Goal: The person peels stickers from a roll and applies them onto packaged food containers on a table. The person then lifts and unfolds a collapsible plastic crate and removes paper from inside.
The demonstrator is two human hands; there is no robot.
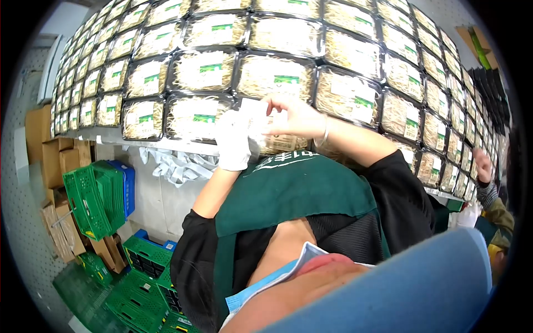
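Observation:
My left hand [234, 141], in a white glove, is closed around a pale white item [252, 114] that looks like paper or labels; glare blurs its outline. Just to the right, my right hand [291, 117], bare with a light band at the wrist, bends its fingers in a pinch against this item; what lies between the fingertips is too washed out to name. Both hands are above the near edge of rows of black trays [200, 70] with clear tops, pale shredded contents and green-and-white labels. One tray [284, 143] is partly hidden under my hands.
Green crates [91, 200] and a blue crate [129, 188] stand at lower left, near cardboard boxes [39, 136]. Grey-white cloth or plastic [180, 166] hangs below the table edge. Another person's hand [482, 165] is at far right, near black stacked trays [488, 91].

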